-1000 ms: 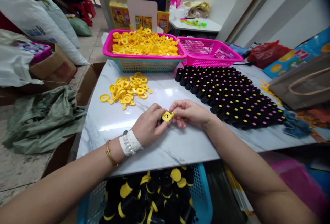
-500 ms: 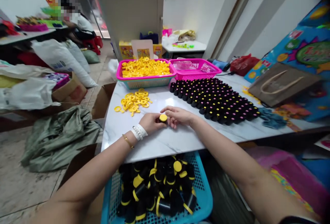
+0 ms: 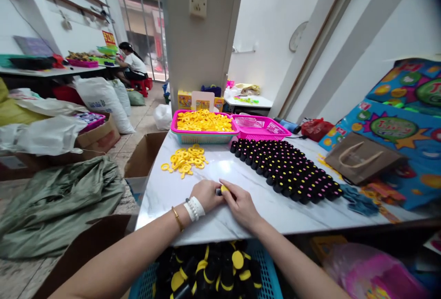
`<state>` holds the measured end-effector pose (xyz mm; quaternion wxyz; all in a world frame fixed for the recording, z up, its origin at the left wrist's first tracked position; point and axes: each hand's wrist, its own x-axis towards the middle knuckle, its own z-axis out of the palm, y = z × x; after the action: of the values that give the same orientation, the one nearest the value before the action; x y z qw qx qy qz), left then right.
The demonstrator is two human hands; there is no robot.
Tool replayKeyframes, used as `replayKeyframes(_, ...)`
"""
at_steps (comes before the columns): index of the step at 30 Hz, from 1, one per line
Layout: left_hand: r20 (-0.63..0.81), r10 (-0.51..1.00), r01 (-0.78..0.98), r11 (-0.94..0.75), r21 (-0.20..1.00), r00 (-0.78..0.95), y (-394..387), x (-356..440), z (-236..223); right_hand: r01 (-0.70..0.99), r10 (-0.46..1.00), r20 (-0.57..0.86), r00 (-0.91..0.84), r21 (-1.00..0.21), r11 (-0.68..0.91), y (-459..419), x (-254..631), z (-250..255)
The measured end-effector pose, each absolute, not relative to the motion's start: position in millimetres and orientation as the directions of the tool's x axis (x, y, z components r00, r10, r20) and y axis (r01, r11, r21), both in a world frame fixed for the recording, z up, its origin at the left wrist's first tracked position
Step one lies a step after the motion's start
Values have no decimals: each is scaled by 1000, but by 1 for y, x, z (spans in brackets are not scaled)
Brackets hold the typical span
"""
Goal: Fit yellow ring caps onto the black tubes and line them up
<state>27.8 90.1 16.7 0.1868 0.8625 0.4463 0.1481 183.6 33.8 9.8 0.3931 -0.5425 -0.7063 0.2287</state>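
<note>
My left hand [image 3: 206, 195] and my right hand [image 3: 241, 205] meet on the white marble table [image 3: 165, 193], fingers closed around one small black piece with a yellow cap [image 3: 223, 190] standing on the table top. A loose pile of yellow rings [image 3: 185, 160] lies further back to the left. Rows of upright black pieces with yellow and pink tops [image 3: 287, 168] stand to the right. Below the table's near edge, a blue basket [image 3: 272, 276] holds several black-and-yellow pieces.
A pink-rimmed basket of yellow rings [image 3: 204, 122] and an empty pink basket [image 3: 260, 126] stand at the table's back. A brown paper bag [image 3: 361, 156] lies at the right. Cardboard boxes [image 3: 144, 156] and a green sack [image 3: 58, 198] are on the floor at left. A person [image 3: 132, 64] sits far back.
The yellow cap has gone from held up between my fingers down onto the black piece on the table. Both hands have closed over it. My head has tilted up, showing more of the room.
</note>
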Motion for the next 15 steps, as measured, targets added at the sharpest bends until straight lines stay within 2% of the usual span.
replayKeyframes(4,91,733,636,-639,432,674,90,21,19,672,950,310,-45,-694,258,19,184,4)
replayKeyframes(6,68,654,547,-681,486,754,96,13,23,665,966,252,-53,-713,222,6,189,9)
replayKeyframes(8,15,619,502,-651,570,785,107,9,27,611,985,148,-89,-773,171,-13,196,15)
replayKeyframes(11,-21,691,577,-586,569,723,137,17,31,526,979,-40,-200,-847,73,-46,204,17)
replayKeyframes(15,96,803,672,-551,496,588,197,56,31,506,916,-248,-315,-861,-60,-72,204,-5)
